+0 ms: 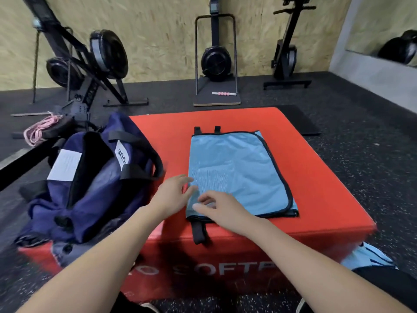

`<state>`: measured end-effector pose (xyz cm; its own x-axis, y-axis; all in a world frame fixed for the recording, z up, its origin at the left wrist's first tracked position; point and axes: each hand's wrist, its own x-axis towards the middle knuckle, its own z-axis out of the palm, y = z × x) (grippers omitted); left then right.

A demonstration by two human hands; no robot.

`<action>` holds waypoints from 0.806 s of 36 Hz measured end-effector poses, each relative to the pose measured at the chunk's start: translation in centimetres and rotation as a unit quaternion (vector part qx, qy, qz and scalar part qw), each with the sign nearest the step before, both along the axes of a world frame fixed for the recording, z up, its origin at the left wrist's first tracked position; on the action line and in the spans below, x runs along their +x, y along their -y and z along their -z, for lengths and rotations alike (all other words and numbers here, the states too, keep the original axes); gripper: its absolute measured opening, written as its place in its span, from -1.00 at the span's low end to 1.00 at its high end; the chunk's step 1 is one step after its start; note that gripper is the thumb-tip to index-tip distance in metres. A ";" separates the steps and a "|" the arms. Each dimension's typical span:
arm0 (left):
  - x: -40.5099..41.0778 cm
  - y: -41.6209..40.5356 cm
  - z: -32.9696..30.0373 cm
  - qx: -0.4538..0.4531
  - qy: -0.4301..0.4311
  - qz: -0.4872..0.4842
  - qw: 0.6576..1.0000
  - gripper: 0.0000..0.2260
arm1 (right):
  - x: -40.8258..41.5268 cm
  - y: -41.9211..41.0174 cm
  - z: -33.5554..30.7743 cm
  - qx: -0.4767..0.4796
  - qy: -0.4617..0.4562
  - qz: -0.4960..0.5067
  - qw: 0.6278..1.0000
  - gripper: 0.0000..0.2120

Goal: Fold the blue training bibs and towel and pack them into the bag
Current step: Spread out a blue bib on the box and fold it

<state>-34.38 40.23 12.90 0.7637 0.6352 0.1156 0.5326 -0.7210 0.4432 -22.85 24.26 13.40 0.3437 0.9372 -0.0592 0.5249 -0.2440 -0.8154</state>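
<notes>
Fingers (180,180) of both hands hover loosely spread at the folded bib's (237,175) near-left corner, gripping nothing; bib lies flat on the red box (316,177), unpacked, beside the open bag (94,181); more blue fabric (367,256) waits

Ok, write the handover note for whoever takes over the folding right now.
Left hand: open, fingers at the near left corner of the blue bib.
Right hand: fingers loosely curled over that same corner; whether it pinches the cloth is unclear.
The bib lies folded flat on the red box. The navy bag sits open on the box's left.
More blue fabric waits beside the box at lower right.
Left: finish folding, pack everything.
</notes>
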 end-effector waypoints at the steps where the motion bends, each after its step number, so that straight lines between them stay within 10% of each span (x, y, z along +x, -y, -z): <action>1: -0.2 0.6 -0.2 0.005 0.002 0.020 1.000 -0.46 | 0.7 0.6 0.0 0.009 0.014 0.005 1.000 -0.70; 7: -1.6 2.6 0.1 0.012 0.000 0.102 0.995 -0.72 | 8.0 6.6 0.2 -0.009 0.217 0.052 0.975 -0.74; 11: -2.9 3.5 0.5 0.003 -0.004 0.109 0.994 -0.51 | 11.8 11.3 1.0 -0.043 0.291 0.072 0.953 -0.75; 21: -4.8 5.1 2.2 0.021 -0.018 0.119 0.993 -0.27 | 12.0 15.5 1.9 -0.054 0.285 0.042 0.956 -0.48; 29: -5.3 6.4 2.8 0.036 -0.015 0.114 0.993 -0.67 | 12.1 16.7 2.5 -0.045 0.288 -0.014 0.957 -0.90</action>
<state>-39.68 33.81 10.09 0.8900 0.4373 0.1291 0.3648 -0.8529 0.3735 -10.79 7.52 10.95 0.3185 0.9466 0.0507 0.8879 -0.2792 -0.3656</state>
